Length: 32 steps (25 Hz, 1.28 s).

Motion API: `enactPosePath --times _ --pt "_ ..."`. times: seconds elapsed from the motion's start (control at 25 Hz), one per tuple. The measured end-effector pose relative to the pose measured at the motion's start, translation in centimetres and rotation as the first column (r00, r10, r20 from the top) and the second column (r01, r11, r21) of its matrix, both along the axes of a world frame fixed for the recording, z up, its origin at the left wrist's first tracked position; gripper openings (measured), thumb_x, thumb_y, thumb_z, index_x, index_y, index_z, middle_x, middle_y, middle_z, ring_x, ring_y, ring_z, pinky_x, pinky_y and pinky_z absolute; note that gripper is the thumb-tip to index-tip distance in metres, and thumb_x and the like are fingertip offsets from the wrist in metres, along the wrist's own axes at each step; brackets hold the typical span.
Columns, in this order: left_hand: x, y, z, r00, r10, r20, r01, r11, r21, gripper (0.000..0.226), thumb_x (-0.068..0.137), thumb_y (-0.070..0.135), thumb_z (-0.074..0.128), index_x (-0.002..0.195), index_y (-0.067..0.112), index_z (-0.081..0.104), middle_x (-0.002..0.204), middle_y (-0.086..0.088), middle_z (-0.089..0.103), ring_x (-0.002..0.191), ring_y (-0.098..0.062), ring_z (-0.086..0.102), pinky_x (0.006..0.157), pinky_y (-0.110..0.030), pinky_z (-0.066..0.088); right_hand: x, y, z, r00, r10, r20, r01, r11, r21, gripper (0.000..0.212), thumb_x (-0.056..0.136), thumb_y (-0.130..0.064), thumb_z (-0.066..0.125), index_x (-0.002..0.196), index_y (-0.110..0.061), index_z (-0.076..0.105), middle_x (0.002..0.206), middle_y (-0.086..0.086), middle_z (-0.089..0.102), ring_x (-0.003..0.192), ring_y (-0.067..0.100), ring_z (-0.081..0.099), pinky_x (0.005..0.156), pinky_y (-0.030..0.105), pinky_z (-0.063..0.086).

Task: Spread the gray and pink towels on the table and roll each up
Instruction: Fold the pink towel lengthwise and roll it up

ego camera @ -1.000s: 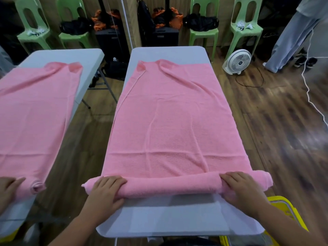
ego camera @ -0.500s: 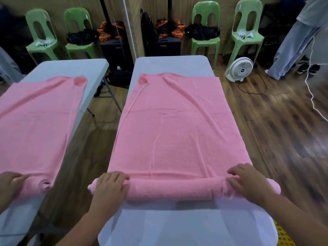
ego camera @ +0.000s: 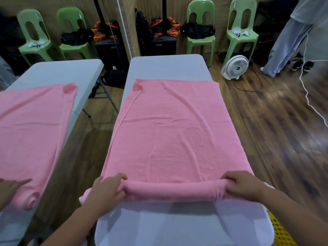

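A pink towel lies spread lengthwise on the white table. Its near end is wound into a roll that runs across the table. My left hand grips the roll's left end, fingers curled over the top. My right hand grips the right end the same way. The towel's far left corner is folded over. No gray towel is in view.
A mirror on the left repeats the table, towel and a hand. Green chairs with bags line the far wall. A white fan and cable lie on the wooden floor at right, near a standing person. A yellow crate sits at bottom right.
Both hands have pushed the roll away from me up the table; the roll is thicker and more bare table shows at the near end. The view has tilted down.
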State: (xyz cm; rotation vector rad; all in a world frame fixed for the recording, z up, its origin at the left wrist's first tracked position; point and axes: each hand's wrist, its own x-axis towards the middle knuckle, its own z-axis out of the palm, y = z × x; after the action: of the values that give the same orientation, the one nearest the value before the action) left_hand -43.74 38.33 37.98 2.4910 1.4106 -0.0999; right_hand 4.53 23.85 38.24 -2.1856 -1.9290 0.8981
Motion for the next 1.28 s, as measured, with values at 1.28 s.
enactPosePath --times 1.28 --pt "-0.3 -1.3 -0.4 0.996 -0.082 -0.034 0.085 0.994 0.065 0.020 0.074 0.042 0.050 0.092 0.039 0.055 0.079 0.017 0.061 0.077 -0.012 0.056 0.075 -0.035 0.043 -1.8 -0.6 0.6 0.968 0.179 0.176 -0.171 0.983 -0.064 0.028 0.065 -0.051 0.049 0.079 -0.027 0.055 0.076 -0.010 0.059 0.076 0.013 0.051 0.068 0.034 0.043"
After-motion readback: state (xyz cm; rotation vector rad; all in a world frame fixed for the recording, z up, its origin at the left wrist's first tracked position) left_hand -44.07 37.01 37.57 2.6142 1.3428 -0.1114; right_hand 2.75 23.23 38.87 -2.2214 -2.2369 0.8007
